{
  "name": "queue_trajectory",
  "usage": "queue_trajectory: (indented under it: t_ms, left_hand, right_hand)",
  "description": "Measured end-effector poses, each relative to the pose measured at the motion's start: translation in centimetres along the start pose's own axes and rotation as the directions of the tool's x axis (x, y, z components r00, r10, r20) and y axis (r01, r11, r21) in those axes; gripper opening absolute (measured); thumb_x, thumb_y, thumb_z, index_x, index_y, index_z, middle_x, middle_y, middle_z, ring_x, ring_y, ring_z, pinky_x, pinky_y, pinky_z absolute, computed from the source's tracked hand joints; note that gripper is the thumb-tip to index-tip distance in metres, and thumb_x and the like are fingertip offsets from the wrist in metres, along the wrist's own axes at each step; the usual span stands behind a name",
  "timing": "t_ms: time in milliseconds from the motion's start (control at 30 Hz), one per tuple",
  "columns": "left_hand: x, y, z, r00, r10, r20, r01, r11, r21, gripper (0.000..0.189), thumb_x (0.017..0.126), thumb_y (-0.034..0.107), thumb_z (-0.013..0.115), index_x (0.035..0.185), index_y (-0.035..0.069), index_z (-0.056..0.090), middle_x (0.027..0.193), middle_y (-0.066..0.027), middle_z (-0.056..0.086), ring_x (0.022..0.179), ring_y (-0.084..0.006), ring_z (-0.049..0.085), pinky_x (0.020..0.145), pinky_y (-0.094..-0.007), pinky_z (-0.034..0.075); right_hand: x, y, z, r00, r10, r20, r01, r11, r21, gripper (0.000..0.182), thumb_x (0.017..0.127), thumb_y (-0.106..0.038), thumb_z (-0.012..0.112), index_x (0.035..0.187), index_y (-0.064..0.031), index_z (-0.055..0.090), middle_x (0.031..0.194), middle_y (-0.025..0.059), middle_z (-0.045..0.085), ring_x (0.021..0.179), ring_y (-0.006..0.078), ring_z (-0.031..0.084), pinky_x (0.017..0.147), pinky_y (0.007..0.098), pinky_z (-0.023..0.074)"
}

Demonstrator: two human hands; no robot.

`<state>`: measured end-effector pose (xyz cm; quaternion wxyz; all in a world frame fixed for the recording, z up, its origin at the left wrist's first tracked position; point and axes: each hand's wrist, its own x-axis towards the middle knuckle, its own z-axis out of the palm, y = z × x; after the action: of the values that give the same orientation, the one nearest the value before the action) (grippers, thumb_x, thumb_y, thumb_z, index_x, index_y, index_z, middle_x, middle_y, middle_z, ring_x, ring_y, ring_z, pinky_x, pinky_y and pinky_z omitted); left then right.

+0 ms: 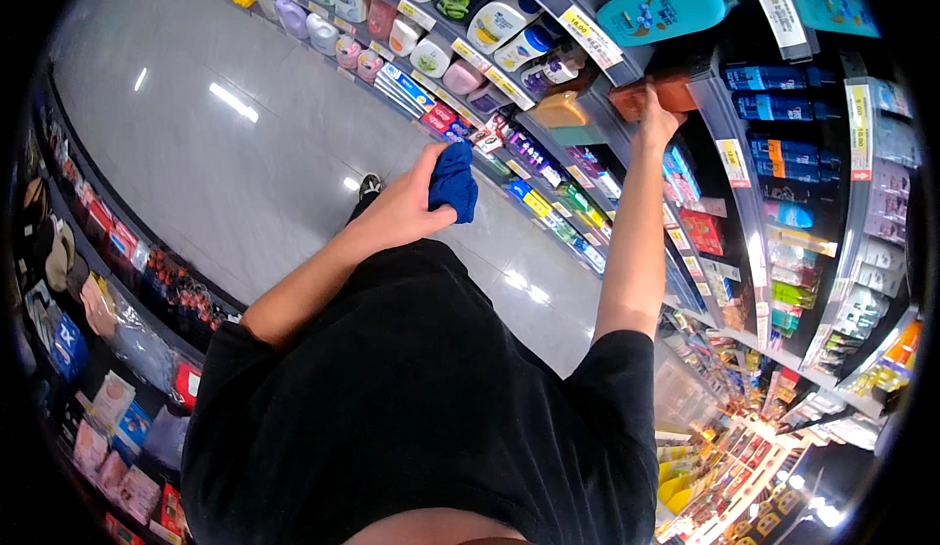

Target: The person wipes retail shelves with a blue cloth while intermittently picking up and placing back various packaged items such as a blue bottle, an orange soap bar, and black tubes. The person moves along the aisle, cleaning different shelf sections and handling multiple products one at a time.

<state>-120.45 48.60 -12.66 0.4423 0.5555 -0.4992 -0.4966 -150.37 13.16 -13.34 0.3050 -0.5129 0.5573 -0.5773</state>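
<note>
My left hand (pixel 400 207) is closed around a crumpled dark blue cloth (pixel 452 183), held in front of my body above the floor. At the right, my right hand (pixel 657 119) reaches into the shelf rack and grips a reddish-brown container (pixel 674 92), probably a bottle. Part of that container is hidden by my fingers and the shelf edge. Over it, on the shelf above, lies or stands a teal bottle (pixel 661 10). An amber bottle (pixel 558 109) is to the left of my right hand.
Price-tagged shelves (pixel 587 34) carry several white bottles (pixel 503 23), dark blue packages (pixel 775 107) and boxed toothpaste-like goods (pixel 407 88). Across the aisle, another rack (pixel 147 247) holds packaged goods and slippers. Grey tiled floor (pixel 198 134) runs between them.
</note>
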Motion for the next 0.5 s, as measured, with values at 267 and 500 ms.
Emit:
queue_trajectory:
  t_ms: [267, 500]
  left_hand:
    - [3.2, -0.9, -3.2, 0.997, 0.028, 0.076, -0.029, 0.999, 0.014, 0.080, 0.080, 0.015, 0.069, 0.150, 0.002, 0.031, 0.123, -0.0322, 0.061, 0.116, -0.0469, 0.063, 0.100, -0.0460, 0.048]
    - [5.7, -1.8, -4.1, 0.986, 0.032, 0.165, -0.025, 0.999, -0.040, 0.080, 0.081, 0.014, 0.068, 0.150, 0.001, 0.030, 0.127, -0.0308, 0.059, 0.118, -0.0439, 0.062, 0.102, -0.0448, 0.047]
  right_hand:
    - [1.5, -0.4, -0.4, 0.993, -0.033, -0.110, 0.041, 0.996, 0.076, 0.039, 0.093, -0.021, 0.078, 0.122, -0.0020, 0.061, 0.113, 0.0083, 0.070, 0.098, 0.0196, 0.069, 0.089, 0.0362, 0.0552]
    - [-6.4, -7.0, -2.5, 0.963, 0.256, 0.086, -0.269, 0.939, 0.214, 0.044, 0.096, -0.032, 0.075, 0.126, -0.0038, 0.059, 0.117, 0.0078, 0.068, 0.107, 0.0210, 0.067, 0.094, 0.0382, 0.0546]
